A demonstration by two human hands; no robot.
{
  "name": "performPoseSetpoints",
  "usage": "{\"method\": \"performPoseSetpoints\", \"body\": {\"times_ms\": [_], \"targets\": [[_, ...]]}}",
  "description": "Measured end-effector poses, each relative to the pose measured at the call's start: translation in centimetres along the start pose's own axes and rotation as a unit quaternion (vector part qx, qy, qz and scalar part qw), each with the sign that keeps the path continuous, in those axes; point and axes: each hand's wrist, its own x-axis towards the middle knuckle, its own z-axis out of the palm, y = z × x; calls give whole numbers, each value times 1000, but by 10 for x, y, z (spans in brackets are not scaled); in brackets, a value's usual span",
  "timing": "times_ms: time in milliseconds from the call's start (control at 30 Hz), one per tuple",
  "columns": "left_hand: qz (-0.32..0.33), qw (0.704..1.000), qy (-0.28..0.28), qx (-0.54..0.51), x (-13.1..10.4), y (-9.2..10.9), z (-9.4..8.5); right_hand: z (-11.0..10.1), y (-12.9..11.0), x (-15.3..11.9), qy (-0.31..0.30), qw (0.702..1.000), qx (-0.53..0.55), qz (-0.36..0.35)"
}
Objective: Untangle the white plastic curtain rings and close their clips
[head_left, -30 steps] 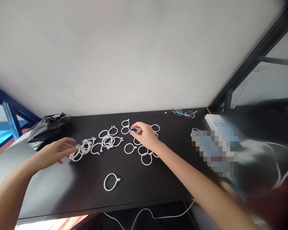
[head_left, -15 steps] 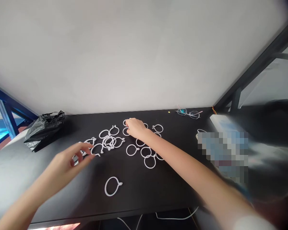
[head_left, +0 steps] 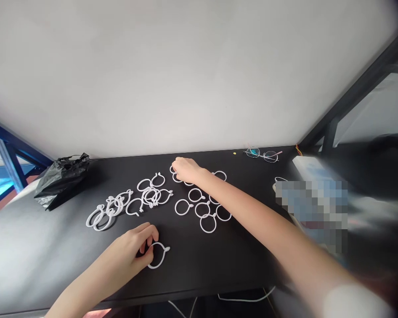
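Observation:
My left hand (head_left: 139, 246) is closed on the left edge of a white curtain ring (head_left: 165, 259) near the front of the black table. A small clasp sticks out at that ring's right side. Farther back, my right hand (head_left: 187, 170) reaches down among other white rings, fingers closed. Its fingertips hide what they hold, if anything; parts of rings (head_left: 177, 178) show just beside and below them. Several rings (head_left: 208, 224) lie spread under and in front of my right forearm. Left of them is an overlapping cluster (head_left: 151, 196), and another pile (head_left: 103, 221) lies at the left.
A crumpled black plastic bag (head_left: 62, 179) sits at the table's back left. Eyeglasses (head_left: 262, 153) lie near the wall at the back right. A white box (head_left: 313, 170) and a blurred pack stand at the right. White cables (head_left: 247, 300) hang below the table's front edge.
My left hand has moved from the left pile toward the front and right, and has closed on the lone ring. My right hand has shifted slightly back, still over the far rings.

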Motion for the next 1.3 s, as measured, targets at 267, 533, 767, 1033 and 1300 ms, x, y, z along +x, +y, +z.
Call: {"method": "performPoseSetpoints", "body": {"times_ms": [267,533,767,1033,1300], "targets": [[-27,999,20,-19,5,9,-2,-18,3,-15,-23,999,0,-22],[-7,999,29,-44,7,16,-11,-16,19,-17,45,994,100,-6],[18,990,53,-128,14,18,-16,-21,35,-54,117,885,448,45],[49,997,58,-6,62,35,-15,11,35,-71,83,952,272,114],[20,993,61,96,86,47,-14,7,27,-71,97,973,182,103]]}}
